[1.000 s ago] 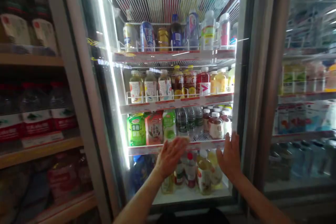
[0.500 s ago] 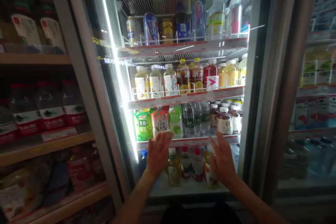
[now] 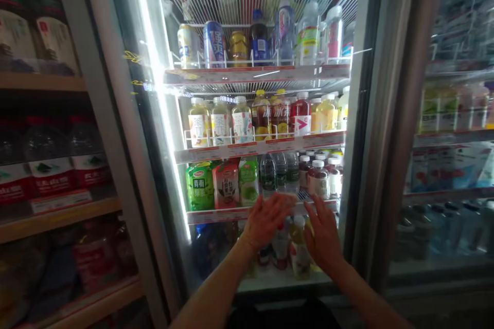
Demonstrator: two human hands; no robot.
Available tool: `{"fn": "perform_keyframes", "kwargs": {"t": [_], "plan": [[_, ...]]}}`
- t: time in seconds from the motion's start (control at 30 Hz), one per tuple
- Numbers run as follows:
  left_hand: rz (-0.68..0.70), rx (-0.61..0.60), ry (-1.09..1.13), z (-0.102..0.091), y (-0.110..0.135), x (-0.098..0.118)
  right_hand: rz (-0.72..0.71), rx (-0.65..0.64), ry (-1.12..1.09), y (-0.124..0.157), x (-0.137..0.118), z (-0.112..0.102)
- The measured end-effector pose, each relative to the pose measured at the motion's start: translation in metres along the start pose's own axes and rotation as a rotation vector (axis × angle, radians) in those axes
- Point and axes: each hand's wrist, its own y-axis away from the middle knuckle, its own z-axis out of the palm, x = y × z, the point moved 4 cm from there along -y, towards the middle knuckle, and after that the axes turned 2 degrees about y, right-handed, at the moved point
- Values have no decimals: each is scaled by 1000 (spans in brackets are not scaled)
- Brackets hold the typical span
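My left hand [image 3: 268, 221] lies flat, fingers stretched, in front of the lower shelves of a lit drinks fridge. A pale, folded cloth [image 3: 288, 197] shows at its fingertips, mostly hidden beneath the hand. To its right, my right hand [image 3: 322, 231] is open with fingers apart and holds nothing visible. Reflections and yellow markings suggest a glass door [image 3: 216, 262] between the hands and the drinks; whether the right hand touches it I cannot tell. Behind the hands stand clear water bottles [image 3: 268, 172] and dark bottles with white caps [image 3: 318, 180].
Upper shelves hold cans [image 3: 214, 43] and tea bottles [image 3: 242, 119]. Green drink bottles [image 3: 200, 185] stand at lower left. A metal door frame [image 3: 397, 113] runs along the right. Wooden shelves [image 3: 57, 216] with red-labelled water bottles [image 3: 52, 169] are at the left.
My left hand has moved right with the pale cloth, closer to my right hand. The right hand stays in nearly the same place. The view has shifted slightly to the right.
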Motion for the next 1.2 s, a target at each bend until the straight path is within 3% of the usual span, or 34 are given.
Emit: {"fn": "perform_keyframes", "kwargs": {"t": [0.07, 0.1, 0.17, 0.23, 0.3, 0.37, 0.47, 0.5, 0.57, 0.7, 0.73, 0.77, 0.87, 0.9, 0.97, 1.03, 1.1, 1.2], "plan": [[163, -32, 37, 5, -9, 9, 26, 15, 19, 1, 9, -3], [136, -23, 26, 2, -8, 1, 52, 35, 35, 2, 19, -6], [-107, 47, -44, -14, 0, -35, 104, 74, 66, 5, 40, -14], [-456, 159, -130, -32, 14, -72, 139, 93, 87, 8, 56, -19], [-646, 220, -153, -39, 19, -81, 143, 84, 82, 10, 57, -18], [-520, 146, -95, -28, 6, -57, 119, 58, 54, 11, 45, -13], [-34, -24, 15, 2, -25, -1, 83, 20, 16, 8, 29, -5], [60, -39, 31, 7, -32, 9, 87, 21, 16, 6, 29, -5], [30, -13, 20, 8, -43, 7, 117, 48, 27, 3, 39, -9], [-365, 70, -76, -3, -42, -22, 178, 117, 64, 1, 67, -22], [-335, 53, -72, -2, -40, -17, 178, 121, 59, 1, 69, -23], [-210, 15, -44, 2, -40, -5, 170, 118, 46, 1, 69, -23], [366, -158, 95, 21, -44, 40, 110, 79, -19, -1, 62, -21], [476, -201, 122, 27, -50, 48, 95, 72, -32, -2, 61, -21], [448, -217, 122, 34, -76, 44, 92, 79, -32, -5, 65, -24], [226, -155, 70, 34, -104, 28, 121, 99, -17, -7, 73, -32], [136, -86, 39, 32, -115, 21, 155, 108, -6, -4, 81, -40], [408, -91, 83, 33, -98, 41, 124, 77, -2, 8, 82, -47]]}}
